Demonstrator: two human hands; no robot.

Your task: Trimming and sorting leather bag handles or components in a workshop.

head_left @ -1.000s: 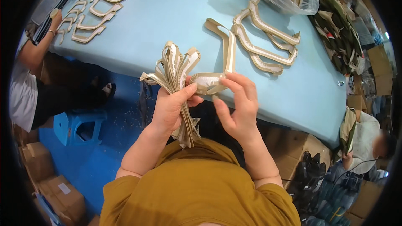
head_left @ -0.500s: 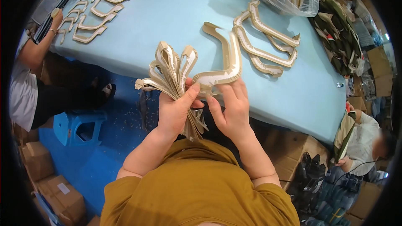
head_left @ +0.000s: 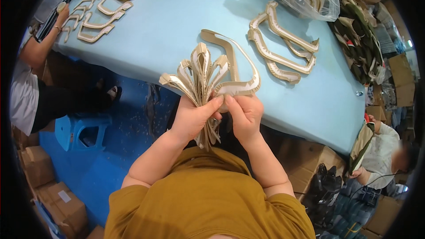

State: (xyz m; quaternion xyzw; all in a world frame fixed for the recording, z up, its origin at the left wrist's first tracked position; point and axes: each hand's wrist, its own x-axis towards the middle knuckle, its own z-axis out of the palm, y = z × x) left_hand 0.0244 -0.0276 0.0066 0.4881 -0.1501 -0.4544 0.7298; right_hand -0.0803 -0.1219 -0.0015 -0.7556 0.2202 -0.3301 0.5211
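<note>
The left hand [head_left: 192, 117] squeezes a bunch of tan curved strips [head_left: 197, 77], fanned out so each end shows. The right hand [head_left: 245, 115] pinches one long strip [head_left: 241, 87] beside the bunch, over the edge of the blue table [head_left: 177, 22]. More strips [head_left: 283, 46] lie farther out.

Mustard-yellow short-sleeve tee, plain, no print; sleeves end above elbows. Forearms bare. Left hand [head_left: 191, 117] & right hand [head_left: 246, 115] bare, no gloves, rings or watch.
</note>
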